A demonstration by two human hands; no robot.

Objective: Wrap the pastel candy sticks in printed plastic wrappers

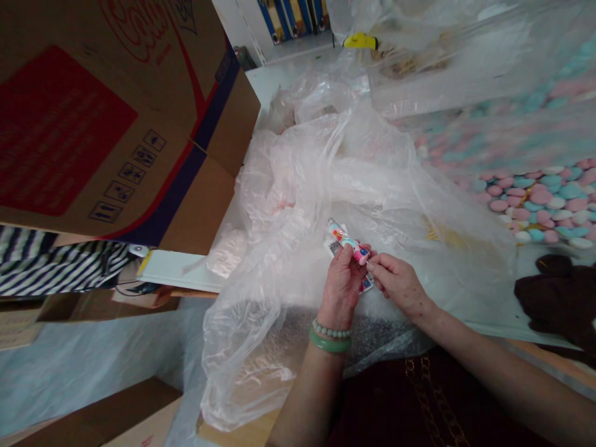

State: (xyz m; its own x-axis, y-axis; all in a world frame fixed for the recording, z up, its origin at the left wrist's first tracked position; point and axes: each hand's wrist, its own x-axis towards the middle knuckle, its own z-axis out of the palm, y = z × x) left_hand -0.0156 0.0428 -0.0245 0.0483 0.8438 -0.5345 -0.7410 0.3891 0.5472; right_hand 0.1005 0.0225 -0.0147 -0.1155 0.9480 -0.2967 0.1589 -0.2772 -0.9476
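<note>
My left hand (345,279), wearing a beaded bracelet and a green bangle, is closed around a small colourful printed packet (343,238). A white label with a black-and-white code (334,248) shows beside the packet, and another printed piece (367,284) sticks out under the fingers. With fingertips pinched together, my right hand (395,279) touches the packet's near end; what exactly lies between those fingertips is too small to make out. Beneath both hands spreads a large clear plastic bag (298,261), crumpled over the white table.
At the left stands a big cardboard box (186,186). Pink, blue and white pieces (540,198) fill clear plastic on the right. A dark brown item (554,292) lies at the table's right. Another open box (107,416) sits at lower left, near a striped cloth (60,264).
</note>
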